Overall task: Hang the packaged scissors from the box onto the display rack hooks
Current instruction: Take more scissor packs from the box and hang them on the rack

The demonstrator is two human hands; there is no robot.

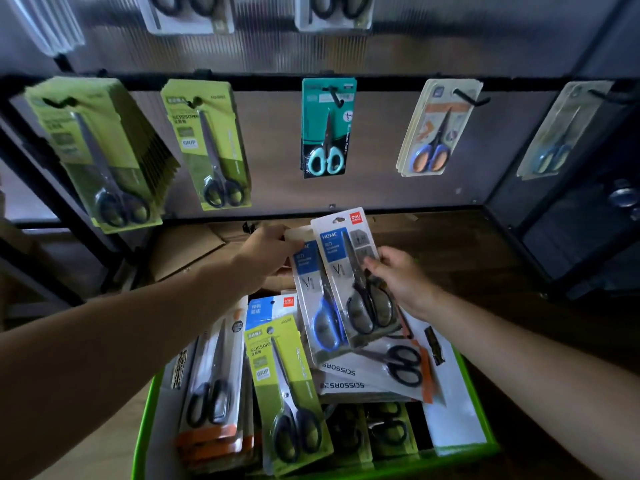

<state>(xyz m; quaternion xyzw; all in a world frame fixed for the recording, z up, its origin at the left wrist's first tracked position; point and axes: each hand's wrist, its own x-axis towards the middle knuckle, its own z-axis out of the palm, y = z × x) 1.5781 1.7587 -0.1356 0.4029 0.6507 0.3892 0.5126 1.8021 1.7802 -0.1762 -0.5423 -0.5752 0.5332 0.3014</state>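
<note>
Both arms bare, extended forward. Left forearm enters from lower left. Left hand (266, 251) is back-up, fingers curled, pinching the top edge of the blue-handled pack (322, 320). Right forearm enters from lower right. Right hand (398, 277) grips the black-handled pack (349, 282), thumb across its front.

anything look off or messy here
Nothing looks damaged. Packs in the green box lie jumbled at mixed angles, and the white packs marked SCISSORS lie upside down. The leftmost hung stack fans out.
</note>
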